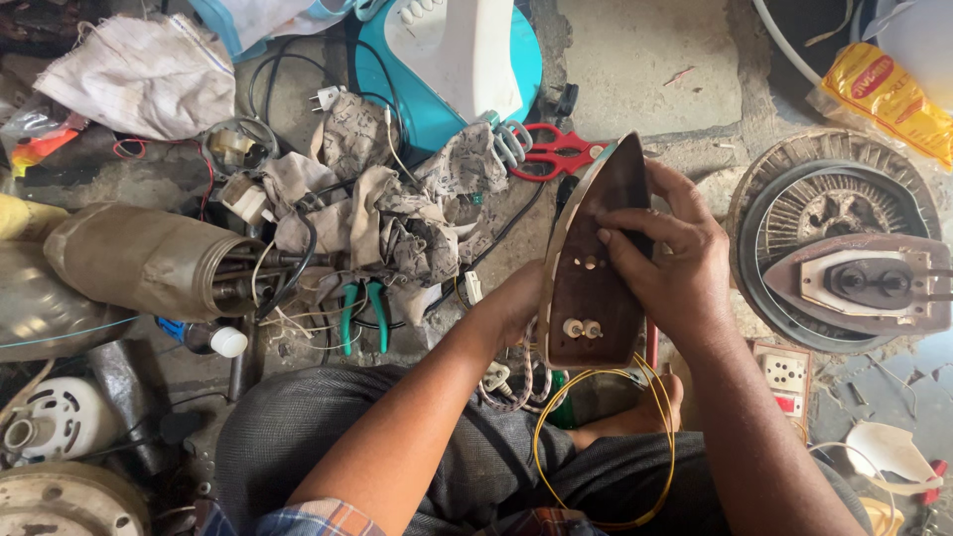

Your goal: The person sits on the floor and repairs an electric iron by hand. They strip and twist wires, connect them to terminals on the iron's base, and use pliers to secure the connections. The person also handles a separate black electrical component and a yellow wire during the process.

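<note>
From the head camera we look straight down at our hands over a cluttered concrete floor (645, 60). Between them we hold a brown, boat-shaped iron base plate with a pale rim (593, 263), lifted above our lap and tilted on edge. Its long axis runs nearly up and down the picture, leaning slightly to the right; the pointed tip faces away from us, toward the red-handled scissors (556, 154), and the blunt rear end faces our body. The inner, brown face is turned toward us, showing two small pale terminals near the rear.

Our left hand (518, 303) cups the plate from its left edge and underside, closed around it. Our right hand (667, 263) wraps over the right edge, fingers (630, 220) curled across the inner face and pressing on it. A yellow wire loop (606, 447) hangs below the plate over our dark trousers.

To the left lie green-handled pliers (362, 313), crumpled patterned rags (397, 203) and a dull metal cylinder with rods inside (144, 260). Above sits a teal and white appliance (452, 60). To the right, well apart from our hands, a second iron base with a pale fitting (864, 283) rests on a round, ribbed metal disc (794, 199).
</note>
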